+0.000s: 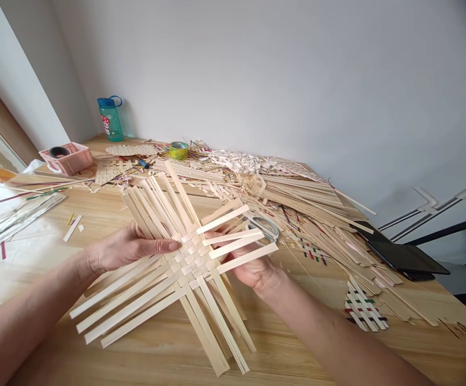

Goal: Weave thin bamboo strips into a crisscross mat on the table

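Note:
A woven piece of pale flat wooden strips (pixel 188 260) is held up above the table, its checkered middle tightly interlaced and its long loose ends fanning out on all sides. My left hand (pixel 134 249) grips its left side, thumb pressed on top near the weave and fingers hidden beneath. From the right, my right hand (pixel 244 260) holds it from behind, partly covered by several strip ends. Behind the right hand, scissors with pale grey handles (pixel 265 228) lie on the table.
Piles of loose strips (pixel 309 195) cover the table's back and right. A pink basket (pixel 68 159), yellow-green tape roll (pixel 178 150) and teal bottle (pixel 111 120) stand at the back left. A small colored woven piece (pixel 365 305) and black tablet (pixel 407 257) lie at right.

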Action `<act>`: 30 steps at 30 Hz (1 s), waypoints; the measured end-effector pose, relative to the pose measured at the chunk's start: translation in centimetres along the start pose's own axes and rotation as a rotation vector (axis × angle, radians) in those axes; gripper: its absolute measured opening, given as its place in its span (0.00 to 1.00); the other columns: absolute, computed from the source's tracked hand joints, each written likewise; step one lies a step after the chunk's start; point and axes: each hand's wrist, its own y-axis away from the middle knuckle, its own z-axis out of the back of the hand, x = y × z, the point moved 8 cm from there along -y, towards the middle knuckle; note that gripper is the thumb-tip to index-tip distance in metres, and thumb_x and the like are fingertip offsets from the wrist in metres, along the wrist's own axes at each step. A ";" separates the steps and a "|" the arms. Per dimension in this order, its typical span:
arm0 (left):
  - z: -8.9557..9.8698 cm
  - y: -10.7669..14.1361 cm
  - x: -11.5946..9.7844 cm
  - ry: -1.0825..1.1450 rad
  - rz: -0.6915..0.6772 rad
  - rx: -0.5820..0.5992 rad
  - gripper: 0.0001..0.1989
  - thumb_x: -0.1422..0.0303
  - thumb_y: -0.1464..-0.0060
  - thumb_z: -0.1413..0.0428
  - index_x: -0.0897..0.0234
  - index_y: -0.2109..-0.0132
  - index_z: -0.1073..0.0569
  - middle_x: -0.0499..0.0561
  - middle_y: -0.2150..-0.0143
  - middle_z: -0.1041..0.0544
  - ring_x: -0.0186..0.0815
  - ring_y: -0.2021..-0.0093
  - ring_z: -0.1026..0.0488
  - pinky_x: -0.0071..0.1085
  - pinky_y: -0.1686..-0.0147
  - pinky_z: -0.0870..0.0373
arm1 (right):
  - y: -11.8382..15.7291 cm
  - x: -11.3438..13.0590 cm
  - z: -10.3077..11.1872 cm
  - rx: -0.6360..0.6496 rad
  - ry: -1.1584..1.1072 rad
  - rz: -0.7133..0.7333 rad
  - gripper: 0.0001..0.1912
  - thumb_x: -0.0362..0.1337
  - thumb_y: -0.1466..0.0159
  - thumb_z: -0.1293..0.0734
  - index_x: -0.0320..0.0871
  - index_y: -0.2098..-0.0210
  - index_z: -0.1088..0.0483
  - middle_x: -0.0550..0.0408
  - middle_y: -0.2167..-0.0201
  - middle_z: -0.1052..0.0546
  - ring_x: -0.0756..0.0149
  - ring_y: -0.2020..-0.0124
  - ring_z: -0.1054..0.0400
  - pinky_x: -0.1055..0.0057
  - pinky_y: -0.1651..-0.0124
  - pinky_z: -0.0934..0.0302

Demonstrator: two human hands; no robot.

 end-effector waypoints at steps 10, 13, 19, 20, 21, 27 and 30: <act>0.0 0.0 -2.4 0.018 -0.097 0.024 0.12 0.61 0.43 0.40 0.66 0.63 0.17 0.47 0.56 0.16 0.39 0.51 0.23 0.29 0.47 0.29 | -0.6 2.3 3.2 -0.057 0.043 0.210 0.24 0.49 0.57 0.19 0.49 0.63 0.24 0.59 0.71 0.24 0.66 0.69 0.30 0.68 0.63 0.33; 0.3 0.1 -1.9 0.033 -0.073 0.024 0.12 0.61 0.43 0.40 0.66 0.60 0.17 0.48 0.56 0.16 0.38 0.56 0.22 0.28 0.52 0.27 | 0.0 6.1 4.1 -0.092 0.166 0.426 0.37 0.46 0.57 0.19 0.52 0.48 0.28 0.59 0.64 0.23 0.66 0.64 0.29 0.70 0.61 0.33; -0.5 0.0 -1.4 0.105 -0.036 0.080 0.13 0.61 0.45 0.38 0.66 0.61 0.17 0.50 0.58 0.16 0.41 0.56 0.21 0.31 0.53 0.25 | 2.3 11.9 3.8 -0.125 0.616 0.679 0.14 0.40 0.46 0.23 0.50 0.60 0.22 0.56 0.62 0.21 0.64 0.58 0.28 0.67 0.52 0.33; -0.8 0.1 -1.5 0.114 -0.034 0.097 0.12 0.61 0.45 0.39 0.67 0.63 0.17 0.49 0.59 0.16 0.41 0.56 0.21 0.32 0.53 0.25 | 2.8 12.4 3.3 -0.129 0.689 0.694 0.08 0.40 0.43 0.24 0.49 0.63 0.21 0.55 0.62 0.21 0.64 0.58 0.27 0.66 0.51 0.34; -1.2 0.1 -1.6 0.122 -0.031 0.118 0.12 0.62 0.45 0.39 0.67 0.65 0.18 0.49 0.60 0.16 0.41 0.56 0.21 0.32 0.52 0.25 | 3.3 12.7 2.7 -0.129 0.761 0.710 0.05 0.39 0.41 0.26 0.49 0.64 0.20 0.55 0.62 0.20 0.63 0.57 0.27 0.65 0.50 0.34; -2.7 0.3 -1.4 0.128 -0.023 0.202 0.12 0.62 0.44 0.39 0.69 0.60 0.18 0.50 0.60 0.16 0.41 0.55 0.21 0.33 0.52 0.25 | 4.0 10.7 -2.1 -0.009 1.070 0.662 0.03 0.39 0.41 0.26 0.48 0.69 0.19 0.54 0.66 0.20 0.62 0.62 0.28 0.65 0.56 0.36; -3.0 0.3 -1.3 0.137 -0.026 0.206 0.17 0.63 0.44 0.39 0.69 0.52 0.20 0.52 0.54 0.17 0.41 0.52 0.22 0.33 0.49 0.26 | 3.1 8.8 -2.8 0.096 1.078 0.544 0.03 0.39 0.41 0.26 0.47 0.69 0.19 0.55 0.68 0.21 0.65 0.65 0.29 0.67 0.60 0.37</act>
